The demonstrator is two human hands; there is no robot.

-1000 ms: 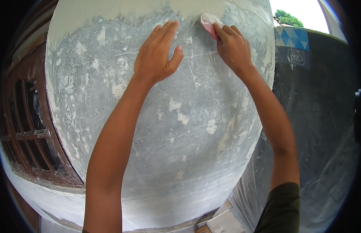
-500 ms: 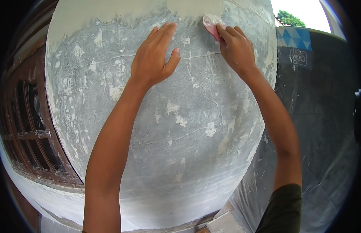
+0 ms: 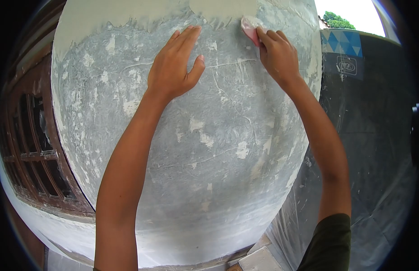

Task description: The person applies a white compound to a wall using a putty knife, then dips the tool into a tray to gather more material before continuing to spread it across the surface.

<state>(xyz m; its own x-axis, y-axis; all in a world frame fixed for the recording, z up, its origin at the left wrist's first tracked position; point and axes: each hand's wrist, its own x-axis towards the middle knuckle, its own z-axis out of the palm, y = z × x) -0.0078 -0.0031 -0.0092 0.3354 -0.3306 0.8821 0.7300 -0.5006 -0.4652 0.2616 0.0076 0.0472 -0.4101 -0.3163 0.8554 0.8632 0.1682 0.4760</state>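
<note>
In front of me is a grey plastered wall (image 3: pixel 187 126), patched with pale marks, thin cracks and scraped spots. A band of smooth cream putty (image 3: pixel 141 11) covers its top, ending in a ragged lower edge. My right hand (image 3: pixel 280 56) grips a pink putty spreader (image 3: pixel 250 32) smeared with whitish putty, at the upper right of the wall near that edge. To the left, my left hand (image 3: pixel 173 65) is flat, fingers stretched upward and thumb apart, with nothing in it. It lies over the grey surface just under the putty; whether the palm touches is hidden.
A brown wooden window frame with dark panes (image 3: pixel 42 149) borders the wall on the left. Dark plastic sheeting (image 3: pixel 367 135) hangs at the right, with a blue-and-white patterned strip (image 3: pixel 342 43) near its top. Light-coloured boards or tiles (image 3: pixel 259 261) lie at the wall's foot.
My right hand and the spreader have shifted slightly right along the wall. The view has moved a little, and my left hand stays flat at nearly the same spot.
</note>
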